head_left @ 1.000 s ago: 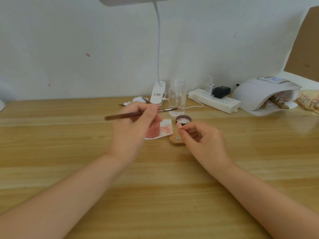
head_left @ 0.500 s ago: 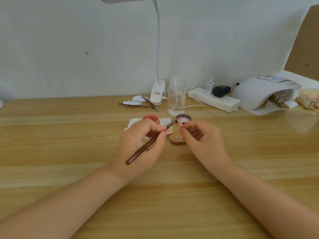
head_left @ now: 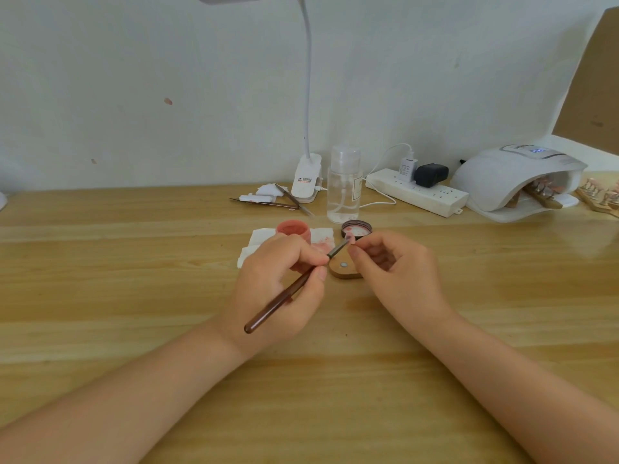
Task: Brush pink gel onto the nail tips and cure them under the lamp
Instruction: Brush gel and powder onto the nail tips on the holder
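My left hand point(head_left: 281, 283) pinches a brown brush point(head_left: 284, 296) like a pen, its tip up against a small nail tip point(head_left: 350, 240) that my right hand point(head_left: 392, 272) pinches above a wooden holder point(head_left: 343, 269). An open pink gel jar point(head_left: 293, 229) stands on a stained white wipe point(head_left: 321, 237). The jar's lid point(head_left: 356, 228) lies just right of it. The white curing lamp point(head_left: 512, 180) sits at the back right with wooden nail-tip sticks point(head_left: 539, 194) inside.
A clear liquid bottle point(head_left: 343, 185) and a clip desk lamp point(head_left: 306, 180) stand behind the jar. Tweezers and tools point(head_left: 268, 202) lie to their left. A power strip point(head_left: 415, 192) runs along the wall. More nail-tip sticks point(head_left: 599, 194) lie at the far right edge.
My left hand came down from above the jar and turned the brush so its tip points at the nail tip. My right hand stayed by the wooden holder.
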### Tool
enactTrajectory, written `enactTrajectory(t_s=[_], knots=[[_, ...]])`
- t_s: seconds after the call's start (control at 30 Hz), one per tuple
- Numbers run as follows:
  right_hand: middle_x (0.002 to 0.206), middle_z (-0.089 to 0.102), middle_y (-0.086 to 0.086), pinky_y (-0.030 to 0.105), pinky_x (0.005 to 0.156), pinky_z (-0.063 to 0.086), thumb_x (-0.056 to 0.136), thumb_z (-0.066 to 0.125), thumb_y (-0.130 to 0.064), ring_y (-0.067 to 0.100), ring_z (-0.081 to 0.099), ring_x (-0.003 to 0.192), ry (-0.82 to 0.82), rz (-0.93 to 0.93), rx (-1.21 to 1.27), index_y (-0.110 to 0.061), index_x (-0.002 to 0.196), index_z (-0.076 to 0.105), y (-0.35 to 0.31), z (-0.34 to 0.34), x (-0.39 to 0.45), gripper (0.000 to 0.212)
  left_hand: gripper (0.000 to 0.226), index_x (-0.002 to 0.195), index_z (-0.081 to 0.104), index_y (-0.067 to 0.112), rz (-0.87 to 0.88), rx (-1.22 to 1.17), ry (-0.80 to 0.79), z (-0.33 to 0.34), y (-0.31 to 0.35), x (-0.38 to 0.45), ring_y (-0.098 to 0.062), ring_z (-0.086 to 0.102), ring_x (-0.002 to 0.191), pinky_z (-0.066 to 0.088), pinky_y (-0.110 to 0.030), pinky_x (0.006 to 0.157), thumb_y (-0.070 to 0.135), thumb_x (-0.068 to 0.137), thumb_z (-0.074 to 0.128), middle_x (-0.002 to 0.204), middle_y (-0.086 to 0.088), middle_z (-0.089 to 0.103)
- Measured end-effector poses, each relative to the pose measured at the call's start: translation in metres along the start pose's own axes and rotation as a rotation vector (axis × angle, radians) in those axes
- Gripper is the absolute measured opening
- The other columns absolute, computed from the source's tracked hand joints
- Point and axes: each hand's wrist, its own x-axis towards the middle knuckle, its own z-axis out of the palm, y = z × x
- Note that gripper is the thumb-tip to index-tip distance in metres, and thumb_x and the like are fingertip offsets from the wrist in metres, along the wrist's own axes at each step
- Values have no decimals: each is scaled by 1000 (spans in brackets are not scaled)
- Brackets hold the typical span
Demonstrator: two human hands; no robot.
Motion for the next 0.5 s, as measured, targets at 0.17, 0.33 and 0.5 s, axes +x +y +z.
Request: enactTrajectory(t_s=[0.17, 0.33, 0.5], knots=[[70, 67, -9, 21, 71, 50, 82, 70, -18, 2, 60, 66, 3, -7, -4, -21, 82, 71, 2, 0, 0, 3, 13, 81, 61, 8, 47, -33, 31, -1, 0, -2, -8, 55, 74, 43, -15, 74, 18, 81, 53, 75, 0, 59], [69, 67, -9, 23, 71, 50, 82, 72, -18, 2, 60, 66, 16, -1, 5, -22, 81, 71, 5, 1, 1, 3, 15, 93, 55, 35, -116, -79, 31, 4, -1, -1, -4, 58, 109, 44, -13, 85, 21, 85, 57, 100, 9, 64], [70, 67, -8, 22, 69, 51, 81, 72, -15, 4, 61, 66, 10, -8, 12, -21, 81, 72, 5, 1, 1, 6, 15, 93, 58, 27, -94, 8, -6, 6, 0, -2, 6, 55, 95, 41, -11, 84, 15, 83, 60, 94, 25, 59]])
